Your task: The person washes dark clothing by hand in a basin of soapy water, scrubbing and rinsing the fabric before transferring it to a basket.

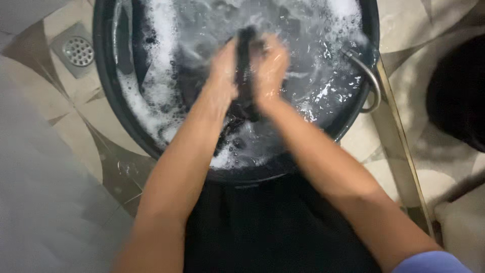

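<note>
Left hand (222, 71) and right hand (270, 68) clamp dark cloth (246, 55) at basin (103, 76) centre; scrub low, over suds at 9 o'clock.

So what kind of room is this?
Probably a bathroom or wash area: a tiled floor with a metal drain, and a dark basin of soapy water where both hands rub a dark cloth.

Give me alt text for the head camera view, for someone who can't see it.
Two bare hands, left hand and right hand, press a dark wet cloth between them over a dark round basin of soapy water. A floor drain lies on the tiles to the basin's left.
</note>
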